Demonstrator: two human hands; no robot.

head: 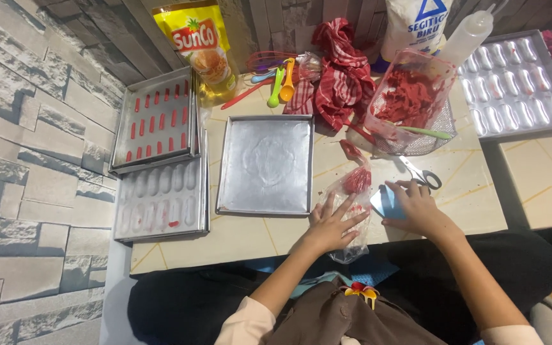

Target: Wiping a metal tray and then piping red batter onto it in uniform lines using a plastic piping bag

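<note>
Left hand [333,220] is flat and spread wide, fingers fanned, pressing down on the clear bag [351,211] that lies on the worktop [250,236] just right of the empty tray [266,165]. Red dough [357,181] sits bunched at the bag's far end, beyond the fingertips. Right hand [416,207], just right of the bag, is curled around a blue scraper [386,203], its edge touching the bag's side.

Scissors [421,172] lie just beyond the right hand, right of the tray, close enough to crowd the knuckles. Farther out from the tray's right corner stands a plastic tub [410,99] full of red dough, tilted in a mesh sieve [426,137], a green spatula [426,132] poking out of it. Behind the tray: a red checked cloth [343,70], coloured spoons [281,83] and a yellow oil pouch [202,45]. Left of the tray, a sheet [156,118] lined with red strips overlaps a moulded pan [161,198]. Far right of the tray, past the tub, sits another moulded pan [519,80], with a white squeeze bottle [467,35] and a white sack [416,25] behind the tub.
</note>
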